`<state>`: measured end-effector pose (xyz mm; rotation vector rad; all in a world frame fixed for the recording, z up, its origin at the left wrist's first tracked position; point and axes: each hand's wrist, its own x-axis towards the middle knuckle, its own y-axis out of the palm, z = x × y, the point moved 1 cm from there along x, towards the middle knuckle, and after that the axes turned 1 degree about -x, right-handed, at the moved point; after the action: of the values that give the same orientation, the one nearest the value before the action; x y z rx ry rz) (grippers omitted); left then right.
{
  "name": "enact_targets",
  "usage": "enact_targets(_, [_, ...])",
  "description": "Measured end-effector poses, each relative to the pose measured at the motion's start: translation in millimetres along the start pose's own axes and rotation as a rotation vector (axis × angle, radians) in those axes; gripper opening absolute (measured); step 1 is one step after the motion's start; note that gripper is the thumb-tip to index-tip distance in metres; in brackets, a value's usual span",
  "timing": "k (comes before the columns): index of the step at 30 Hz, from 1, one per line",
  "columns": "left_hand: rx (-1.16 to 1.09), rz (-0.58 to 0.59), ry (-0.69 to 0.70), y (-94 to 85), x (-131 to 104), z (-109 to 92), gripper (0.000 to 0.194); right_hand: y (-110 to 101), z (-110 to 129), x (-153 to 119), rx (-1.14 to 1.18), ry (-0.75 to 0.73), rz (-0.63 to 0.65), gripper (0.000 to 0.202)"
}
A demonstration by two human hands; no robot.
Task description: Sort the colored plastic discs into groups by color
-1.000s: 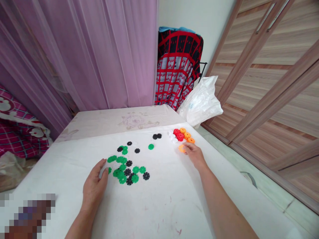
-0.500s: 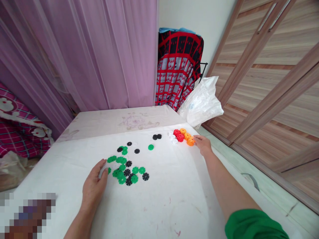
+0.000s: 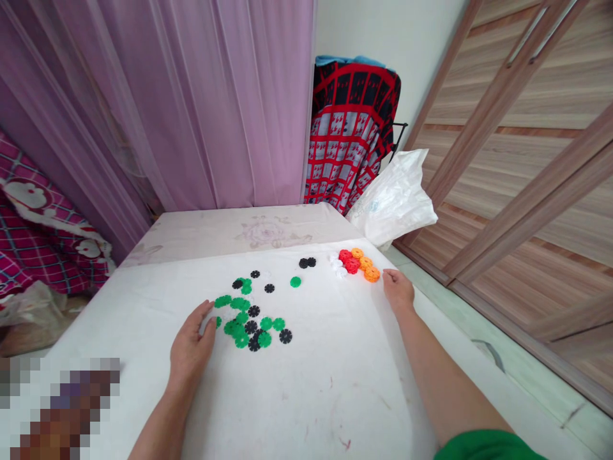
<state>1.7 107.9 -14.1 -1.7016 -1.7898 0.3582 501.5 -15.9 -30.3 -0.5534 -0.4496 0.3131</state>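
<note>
Slotted plastic discs lie on the white-covered table (image 3: 335, 358). A loose spread of green discs (image 3: 242, 340) and black discs (image 3: 286, 336) fills the middle left, some overlapping. My left hand (image 3: 191, 342) rests at its left edge, thumb and fingers apart, beside a green disc partly behind the thumb. Farther right, red discs (image 3: 352, 264), orange discs (image 3: 372, 274) and white discs (image 3: 340, 271) are grouped in small piles. My right hand (image 3: 400, 291) is just right of the orange pile, fingers pointing toward it and nothing visible in them.
Two black discs (image 3: 307, 262) and a lone green disc (image 3: 295, 282) lie between the groups. A white plastic bag (image 3: 397, 198) stands at the table's far right corner. Beyond are a purple curtain (image 3: 230, 102), a cloth-draped chair (image 3: 354, 115) and a wooden wardrobe (image 3: 507, 160).
My right hand has drawn slightly right, off the orange discs. My left hand stays beside the green discs. The whole view has shifted a little; the discs keep their arrangement.
</note>
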Motion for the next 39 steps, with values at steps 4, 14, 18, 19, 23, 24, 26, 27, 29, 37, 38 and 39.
enact_targets(4, [0.021, -0.002, 0.029, 2.4, 1, 3, 0.04, 3, 6, -44, 0.058, -0.008, -0.057, 0.039])
enact_targets(14, [0.135, 0.05, 0.166, 8.7, 3, 5, 0.041, 25, 68, -127, -0.044, -0.478, 0.243, 0.027])
enact_targets(18, [0.172, 0.029, 0.195, 8.4, 4, 2, 0.039, 29, 85, -143, -0.225, -0.664, 0.284, 0.022])
enact_targets(19, [0.18, 0.027, 0.198, 8.5, 5, 2, 0.039, 29, 87, -144, -0.253, -0.672, 0.289, 0.022])
enact_targets(23, [0.215, 0.013, 0.197, 9.4, 6, 2, 0.04, 29, 90, -144, -0.288, -0.641, 0.297, 0.021])
enact_targets(24, [0.232, 0.01, 0.193, 9.7, 6, 2, 0.04, 28, 90, -144, -0.289, -0.633, 0.298, 0.021])
enact_targets(26, [0.288, 0.01, 0.186, 10.3, 4, 0, 0.042, 28, 90, -146, -0.283, -0.618, 0.295, 0.021])
enact_targets(27, [0.325, 0.011, 0.184, 10.5, 1, -1, 0.044, 27, 91, -148, -0.279, -0.612, 0.294, 0.021])
enact_targets(29, [0.408, 0.015, 0.177, 10.6, -5, -5, 0.048, 26, 90, -153, -0.267, -0.607, 0.294, 0.021])
enact_targets(37, [0.627, 0.183, 0.06, 9.3, -39, -23, 0.063, 20, 94, -177, -0.238, -0.65, 0.308, 0.019])
enact_targets(38, [0.64, 0.205, 0.058, 9.5, -42, -25, 0.066, 19, 95, -179, -0.237, -0.657, 0.313, 0.019])
enact_targets(39, [0.651, 0.22, 0.06, 9.7, -44, -27, 0.068, 18, 96, -182, -0.237, -0.668, 0.318, 0.02])
